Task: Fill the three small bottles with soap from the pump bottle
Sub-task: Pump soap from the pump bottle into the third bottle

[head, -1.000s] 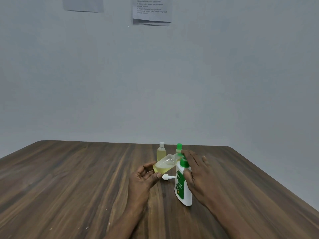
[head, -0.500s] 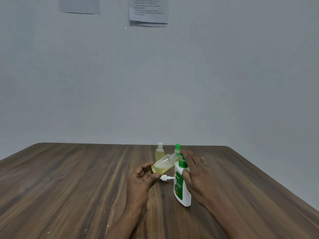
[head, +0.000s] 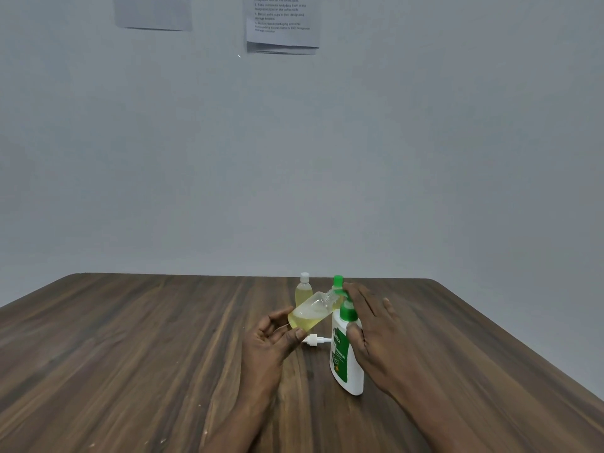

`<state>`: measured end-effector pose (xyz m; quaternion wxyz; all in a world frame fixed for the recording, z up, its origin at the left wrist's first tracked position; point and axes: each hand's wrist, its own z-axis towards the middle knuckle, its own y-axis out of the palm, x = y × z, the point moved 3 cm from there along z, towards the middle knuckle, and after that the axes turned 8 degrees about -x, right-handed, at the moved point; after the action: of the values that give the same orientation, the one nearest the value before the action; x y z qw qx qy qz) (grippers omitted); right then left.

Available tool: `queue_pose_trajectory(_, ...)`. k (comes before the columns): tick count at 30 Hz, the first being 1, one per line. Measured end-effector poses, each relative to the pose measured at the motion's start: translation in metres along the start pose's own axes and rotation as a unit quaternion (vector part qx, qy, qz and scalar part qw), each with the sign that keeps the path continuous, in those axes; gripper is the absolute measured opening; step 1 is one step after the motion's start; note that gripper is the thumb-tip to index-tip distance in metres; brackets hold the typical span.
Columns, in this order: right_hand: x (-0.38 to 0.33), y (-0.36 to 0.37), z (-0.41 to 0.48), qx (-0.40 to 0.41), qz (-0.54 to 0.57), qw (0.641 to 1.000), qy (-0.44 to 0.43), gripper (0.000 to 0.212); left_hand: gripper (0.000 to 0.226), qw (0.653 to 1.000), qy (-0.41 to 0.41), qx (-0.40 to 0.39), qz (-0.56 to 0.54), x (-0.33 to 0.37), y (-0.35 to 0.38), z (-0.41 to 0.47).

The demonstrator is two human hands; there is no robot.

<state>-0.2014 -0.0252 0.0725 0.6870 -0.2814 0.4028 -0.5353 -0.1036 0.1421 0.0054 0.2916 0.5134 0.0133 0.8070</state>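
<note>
Hold half-filled clear plastic bottle (head: 310,313), clamped in left grip (head: 274,335), seemingly aligned; press green-topped white pump bottle (head: 346,364) slowly with flat, unclenched right grip (head: 369,325).

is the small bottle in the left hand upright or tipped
Tipped: small bottle leans with its uncapped neck up toward the pump bottle.

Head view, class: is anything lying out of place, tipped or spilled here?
A white spray cap lies on its side on the table. The open small bottle is tilted in the left hand. No spill shows.
</note>
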Motion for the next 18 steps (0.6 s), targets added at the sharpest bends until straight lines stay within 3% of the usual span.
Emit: queue_pose_trajectory(18, -0.0009, -0.0016, 0.0003, -0.011, 0.010, 1.000, 0.010, 0.059, 0.040, 1.000, -0.003, 0.000, 0.006, -0.0005, -0.0005, 0.0002)
